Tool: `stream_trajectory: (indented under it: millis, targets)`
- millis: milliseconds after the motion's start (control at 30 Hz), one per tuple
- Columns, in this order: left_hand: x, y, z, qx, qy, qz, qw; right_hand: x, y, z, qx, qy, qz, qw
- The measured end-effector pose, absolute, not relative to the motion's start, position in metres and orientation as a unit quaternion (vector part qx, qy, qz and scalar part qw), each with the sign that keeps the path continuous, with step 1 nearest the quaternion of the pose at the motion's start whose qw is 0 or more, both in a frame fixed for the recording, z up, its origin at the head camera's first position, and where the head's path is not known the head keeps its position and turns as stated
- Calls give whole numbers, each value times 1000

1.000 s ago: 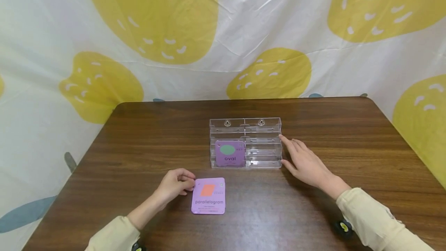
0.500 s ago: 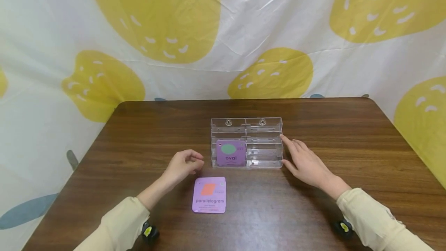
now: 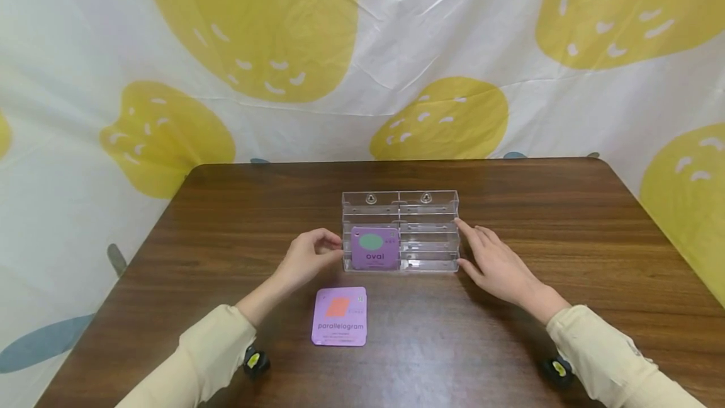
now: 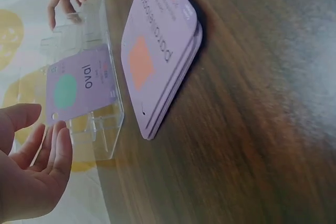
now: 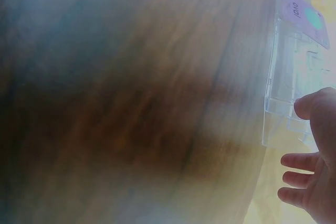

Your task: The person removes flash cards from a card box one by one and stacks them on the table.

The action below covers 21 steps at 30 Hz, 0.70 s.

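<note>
A clear plastic card holder [image 3: 428,228] with tiered pockets in two columns stands on the table in the head view. In its front left pocket is a purple card [image 3: 376,249] marked "oval" with a green oval. My left hand [image 3: 310,258] is at the holder's left side, fingertips right at its edge, thumb apart from the fingers and nothing held. At the opposite side my right hand [image 3: 491,264] touches the holder's edge with its thumb and extended index finger. A purple stack of cards [image 3: 339,317], topped by "parallelogram" with an orange shape, lies in front.
The brown wooden table [image 3: 255,206] ends at a back edge against a white curtain [image 3: 306,131] with yellow fruit prints. A black wrist camera [image 3: 256,361] hangs at the left sleeve, and another wrist camera [image 3: 559,370] at the right.
My left hand has left the side of the card stack and moved forward and right to the holder's left edge. My right hand has stayed at the holder's right side.
</note>
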State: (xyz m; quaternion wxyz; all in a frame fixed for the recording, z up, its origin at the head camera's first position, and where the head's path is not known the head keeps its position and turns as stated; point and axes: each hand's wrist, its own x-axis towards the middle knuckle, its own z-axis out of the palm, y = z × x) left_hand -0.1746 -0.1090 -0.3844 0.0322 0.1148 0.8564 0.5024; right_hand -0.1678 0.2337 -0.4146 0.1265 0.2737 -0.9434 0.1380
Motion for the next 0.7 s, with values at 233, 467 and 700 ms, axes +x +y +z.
stream_trajectory:
  millis: [233,467,700]
  targets:
    - [-179,-102,-382,125,860,495,10,-168,234,-416,272,-944,137,125]
    - [-184,-97,-380,137,862,487,-11,-168,233,-416,271,-944,139,125]
    - [-188,-92,-379,137,874,466,-37,-168,234,-415,271,-944,139,124]
